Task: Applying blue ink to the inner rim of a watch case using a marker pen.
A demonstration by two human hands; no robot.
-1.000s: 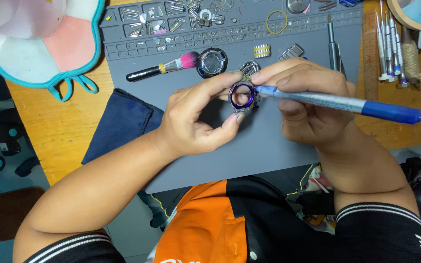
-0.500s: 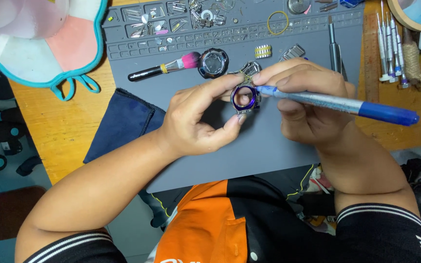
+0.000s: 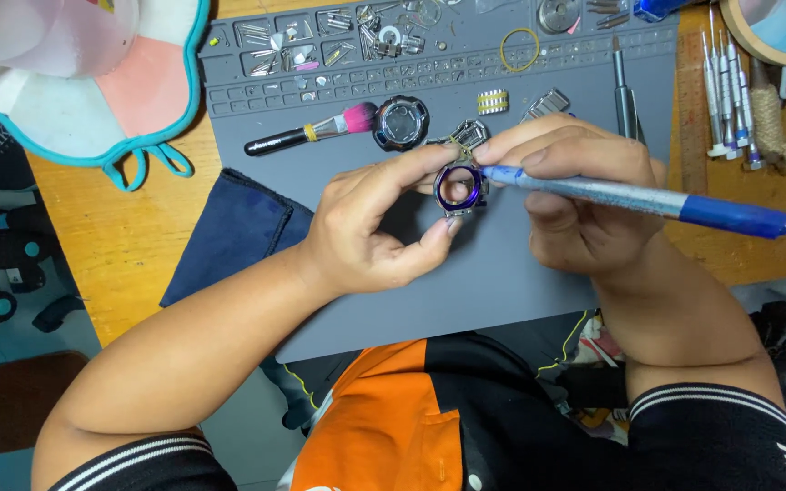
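Note:
My left hand (image 3: 370, 232) pinches a round metal watch case (image 3: 459, 188) with a purple rim between thumb and forefinger, above the grey work mat (image 3: 338, 300). My right hand (image 3: 579, 205) holds a blue pen-like tool (image 3: 648, 198) whose tip touches the right edge of the watch case. Both hands meet over the middle of the mat.
A pink-bristled brush (image 3: 311, 134) and a round dark watch part (image 3: 401, 123) lie on the mat behind my hands. Small metal links (image 3: 493, 101), tray compartments with tiny parts (image 3: 320, 45), several screwdrivers (image 3: 725, 82), a yellow ring (image 3: 520, 48) and a dark blue cloth (image 3: 234, 232) surround them.
The hands, watch case and tool have stayed almost still; the view shifted very slightly.

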